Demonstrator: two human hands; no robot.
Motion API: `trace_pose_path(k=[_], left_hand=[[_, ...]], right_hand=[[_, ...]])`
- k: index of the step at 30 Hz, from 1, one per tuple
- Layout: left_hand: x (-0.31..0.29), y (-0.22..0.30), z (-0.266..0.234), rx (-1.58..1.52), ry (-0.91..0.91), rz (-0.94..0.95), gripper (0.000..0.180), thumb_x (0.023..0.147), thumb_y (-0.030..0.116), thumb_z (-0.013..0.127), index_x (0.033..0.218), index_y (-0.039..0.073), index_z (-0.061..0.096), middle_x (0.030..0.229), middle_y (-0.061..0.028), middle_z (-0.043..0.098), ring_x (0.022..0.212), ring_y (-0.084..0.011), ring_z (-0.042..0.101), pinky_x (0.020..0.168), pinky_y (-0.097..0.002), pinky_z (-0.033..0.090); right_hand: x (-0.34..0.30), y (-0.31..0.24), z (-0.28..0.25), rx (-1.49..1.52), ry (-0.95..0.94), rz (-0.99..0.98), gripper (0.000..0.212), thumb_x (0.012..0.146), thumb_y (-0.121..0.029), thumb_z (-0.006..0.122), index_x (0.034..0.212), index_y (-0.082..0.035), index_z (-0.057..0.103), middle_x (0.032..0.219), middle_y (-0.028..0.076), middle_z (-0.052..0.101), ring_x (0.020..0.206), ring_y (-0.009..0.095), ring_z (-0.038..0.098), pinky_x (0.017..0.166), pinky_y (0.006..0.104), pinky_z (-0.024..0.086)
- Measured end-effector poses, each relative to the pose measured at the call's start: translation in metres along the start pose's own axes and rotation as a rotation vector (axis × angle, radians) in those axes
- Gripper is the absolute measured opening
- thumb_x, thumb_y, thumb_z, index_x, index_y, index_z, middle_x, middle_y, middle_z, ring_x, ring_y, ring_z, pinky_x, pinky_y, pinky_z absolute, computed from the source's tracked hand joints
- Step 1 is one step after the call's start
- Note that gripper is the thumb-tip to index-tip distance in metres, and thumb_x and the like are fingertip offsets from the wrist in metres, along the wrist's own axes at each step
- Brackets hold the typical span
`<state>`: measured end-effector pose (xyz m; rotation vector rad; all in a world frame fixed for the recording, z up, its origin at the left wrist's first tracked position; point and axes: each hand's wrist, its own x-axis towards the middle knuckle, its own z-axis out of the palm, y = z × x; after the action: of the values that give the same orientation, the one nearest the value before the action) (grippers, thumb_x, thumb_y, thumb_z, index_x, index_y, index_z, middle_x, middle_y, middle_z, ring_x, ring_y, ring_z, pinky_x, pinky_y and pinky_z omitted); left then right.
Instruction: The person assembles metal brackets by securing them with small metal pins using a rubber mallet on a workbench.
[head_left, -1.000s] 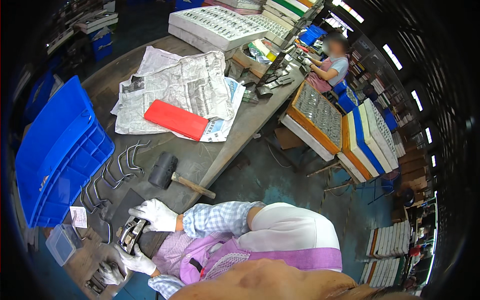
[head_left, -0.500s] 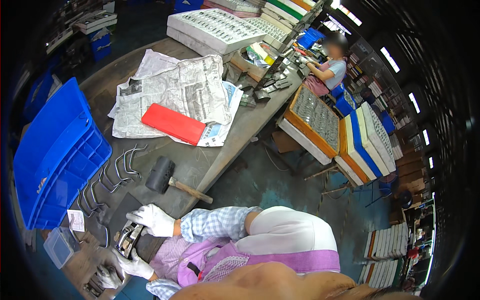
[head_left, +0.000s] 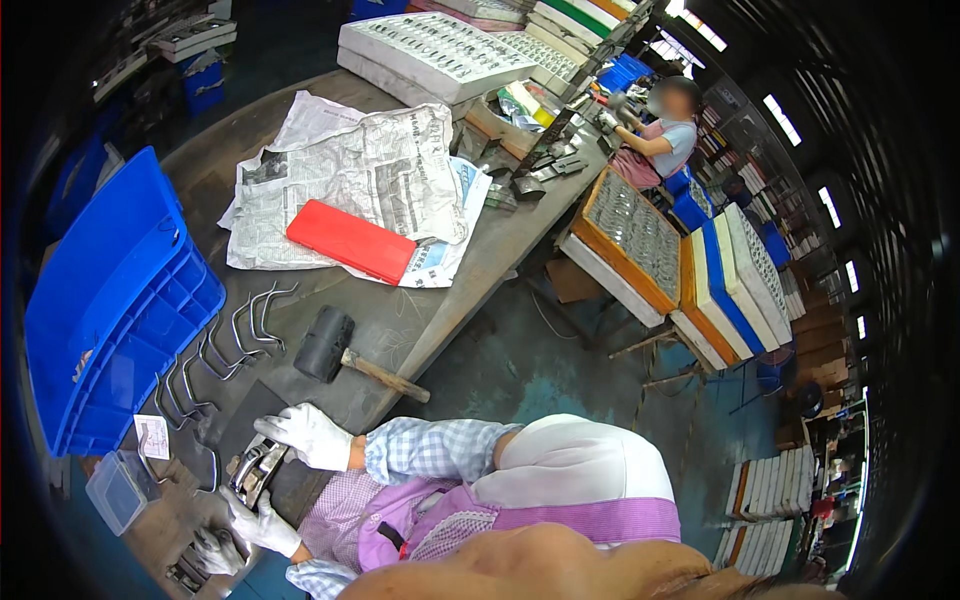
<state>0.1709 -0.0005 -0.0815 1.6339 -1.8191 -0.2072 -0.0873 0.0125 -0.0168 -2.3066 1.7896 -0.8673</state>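
A shiny metal part with dark gaps (head_left: pixel 256 470) lies on a dark pad (head_left: pixel 245 425) near the table's edge. My right hand (head_left: pixel 312 437), in a white glove, is closed over its far side, fingers across the top. My left hand (head_left: pixel 262 524), also white-gloved, holds the near end between thumb and fingers. The hands hide some of the part, and its exact kind cannot be made out. Close by lie a black-headed mallet (head_left: pixel 325 344) with a wooden handle, several bent metal tubes (head_left: pixel 240 335) and a greyish glove (head_left: pixel 217 551).
A blue bin (head_left: pixel 110 310) and a clear plastic box (head_left: pixel 122 492) stand at the left. Newspaper (head_left: pixel 340 180) with a red case (head_left: pixel 350 241) covers the table farther off. Trays of parts (head_left: pixel 435 60) lie behind. Another person (head_left: pixel 660 140) works at the far right.
My left hand has shifted slightly toward the lower left at the metal part's near end. My right hand stays on the part. The other person's hands have moved; the whole view has shifted a little.
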Motion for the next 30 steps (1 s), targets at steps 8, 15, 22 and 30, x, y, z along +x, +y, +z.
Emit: trace_pose_path(k=[8, 15, 22, 30], left_hand=[[-0.004, 0.025, 0.002, 0.038, 0.059, -0.092, 0.088, 0.091, 0.071, 0.057, 0.151, 0.007, 0.053, 0.118, -0.0263, 0.068, 0.097, -0.0438, 0.063, 0.084, -0.0519, 0.048], [-0.007, 0.023, 0.004, 0.018, 0.086, -0.035, 0.088, 0.095, 0.075, 0.046, 0.152, 0.009, 0.052, 0.123, -0.0260, 0.067, 0.102, -0.0428, 0.063, 0.088, -0.0517, 0.048], [-0.010, 0.012, 0.008, 0.051, 0.068, -0.049, 0.080, 0.099, 0.068, 0.046, 0.152, 0.009, 0.053, 0.129, -0.0238, 0.066, 0.104, -0.0415, 0.063, 0.090, -0.0508, 0.047], [-0.008, 0.009, 0.007, 0.058, 0.036, -0.069, 0.070, 0.099, 0.053, 0.058, 0.152, 0.008, 0.053, 0.125, -0.0248, 0.067, 0.102, -0.0416, 0.065, 0.089, -0.0501, 0.048]], right_hand=[[-0.001, 0.002, 0.003, -0.016, 0.109, -0.014, 0.090, 0.070, -0.031, 0.084, 0.150, -0.008, 0.051, 0.140, 0.006, 0.060, 0.108, 0.025, 0.059, 0.093, 0.0382, 0.046], [-0.004, 0.003, -0.001, 0.084, 0.078, 0.022, 0.088, 0.075, -0.032, 0.085, 0.152, -0.011, 0.048, 0.137, 0.007, 0.062, 0.108, 0.028, 0.057, 0.096, 0.0422, 0.044], [-0.004, 0.002, -0.003, 0.102, 0.050, 0.028, 0.087, 0.077, -0.033, 0.084, 0.153, -0.011, 0.047, 0.134, 0.008, 0.061, 0.110, 0.028, 0.056, 0.097, 0.0425, 0.044], [-0.005, 0.005, -0.001, 0.100, 0.045, 0.035, 0.086, 0.078, -0.034, 0.083, 0.153, -0.011, 0.046, 0.135, 0.008, 0.059, 0.112, 0.029, 0.054, 0.098, 0.0429, 0.043]])
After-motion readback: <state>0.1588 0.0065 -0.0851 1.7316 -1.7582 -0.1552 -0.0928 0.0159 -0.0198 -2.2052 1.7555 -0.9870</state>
